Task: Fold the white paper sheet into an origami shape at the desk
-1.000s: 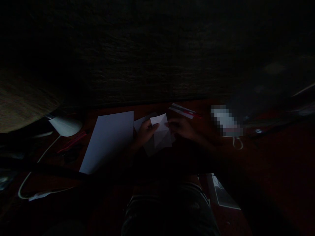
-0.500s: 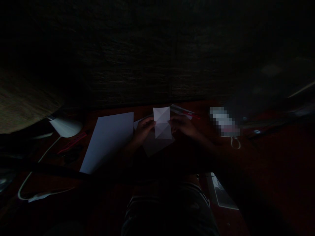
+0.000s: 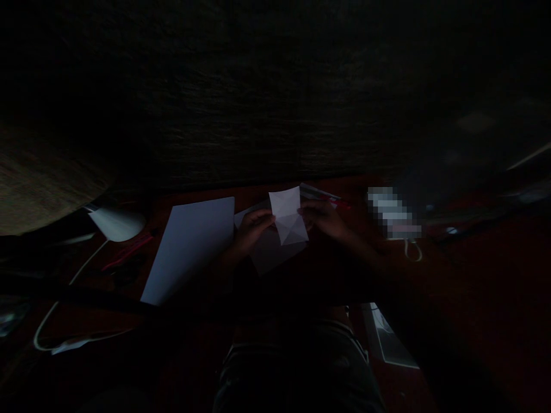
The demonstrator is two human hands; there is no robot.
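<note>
A small white sheet of paper point(image 3: 288, 217) with crossing crease lines is held up between my two hands. My left hand point(image 3: 253, 226) pinches its left edge, thumb in front. On the opposite edge, my right hand point(image 3: 325, 217) grips the paper between thumb and fingers. The sheet tilts a little and its sides bow inward. Beneath it, a larger, dimmer sheet point(image 3: 269, 258) lies on the dark reddish table, partly hidden by my left hand and the creased paper. The scene is very dark, so finger detail is faint.
Left of my hands lies a stack of white paper point(image 3: 193, 241). Beyond it are a white lamp-like object point(image 3: 117, 223) with a cord and a red tool point(image 3: 127, 250). A clear packet with a red item point(image 3: 340, 202) sits behind my right hand. A blurred-out white object point(image 3: 394, 212) is farther right.
The creased paper has tilted, its lower end swinging slightly right, and its sides now bow inward. Both hands keep hold of it.
</note>
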